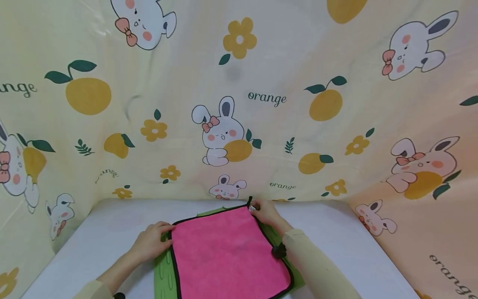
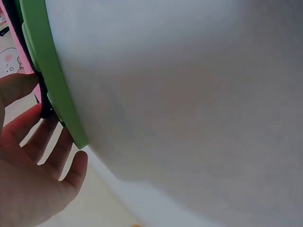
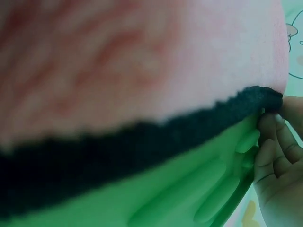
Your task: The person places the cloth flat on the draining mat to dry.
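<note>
A pink cloth [image 1: 228, 253] with black edging lies spread over a green board [image 1: 162, 270] that has raised oval bumps. At the cloth's far left corner is my left hand [image 1: 151, 241], its thumb and fingertips touching the black edge a little apart. In the left wrist view, its fingers are spread beside the green board's edge [image 2: 59, 90]. My right hand [image 1: 267, 214] pinches the far right corner of the cloth, where a small white tag [image 1: 252, 208] and a black loop [image 1: 249, 201] show. The cloth covers most of the board.
A white table top [image 1: 104, 236] lies beneath. Behind and at both sides hangs a cream curtain [image 1: 179, 74] printed with rabbits, oranges and flowers. A black wrist device [image 1: 279, 251] sits by the right sleeve [image 1: 313, 261], over the cloth's right edge.
</note>
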### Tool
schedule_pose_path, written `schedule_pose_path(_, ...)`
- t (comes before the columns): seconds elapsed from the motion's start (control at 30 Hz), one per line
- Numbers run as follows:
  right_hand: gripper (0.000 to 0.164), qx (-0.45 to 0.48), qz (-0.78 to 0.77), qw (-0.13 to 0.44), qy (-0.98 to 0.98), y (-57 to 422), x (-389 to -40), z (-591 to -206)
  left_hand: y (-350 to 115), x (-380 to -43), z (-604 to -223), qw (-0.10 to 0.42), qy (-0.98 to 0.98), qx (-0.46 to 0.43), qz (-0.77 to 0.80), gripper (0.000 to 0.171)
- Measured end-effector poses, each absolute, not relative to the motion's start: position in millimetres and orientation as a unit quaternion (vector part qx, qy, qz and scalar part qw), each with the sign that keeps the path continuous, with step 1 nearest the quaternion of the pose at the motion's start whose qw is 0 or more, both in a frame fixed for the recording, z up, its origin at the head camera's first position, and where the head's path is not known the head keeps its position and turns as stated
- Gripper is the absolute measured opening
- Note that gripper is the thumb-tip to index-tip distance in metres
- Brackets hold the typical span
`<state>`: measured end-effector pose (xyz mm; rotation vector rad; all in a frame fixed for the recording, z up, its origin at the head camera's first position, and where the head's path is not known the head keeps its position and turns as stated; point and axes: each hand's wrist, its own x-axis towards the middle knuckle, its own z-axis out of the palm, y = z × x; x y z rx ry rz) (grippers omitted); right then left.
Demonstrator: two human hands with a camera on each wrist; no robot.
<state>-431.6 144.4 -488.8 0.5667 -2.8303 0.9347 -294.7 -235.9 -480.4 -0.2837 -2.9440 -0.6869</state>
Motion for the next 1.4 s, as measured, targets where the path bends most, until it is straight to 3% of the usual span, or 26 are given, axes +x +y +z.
schedule_pose_path(0.63,0.004,0.198,0.281,0.049,-0.938,143,-431,-490,-237,-293,-478,0.036,-0.973,-0.087,-0.213,0.043)
schedule_pose_path(0.87,0.018,0.214,0.319,0.026,-0.923,148,-424,-485,-237,-294,-480,0.047,-0.971,-0.091,-0.218,0.041)
schedule_pose_path(1.4,0.025,0.278,0.319,0.022,-0.906,184,-363,-459,-226,-268,-472,0.166,-0.956,-0.141,-0.198,0.031)
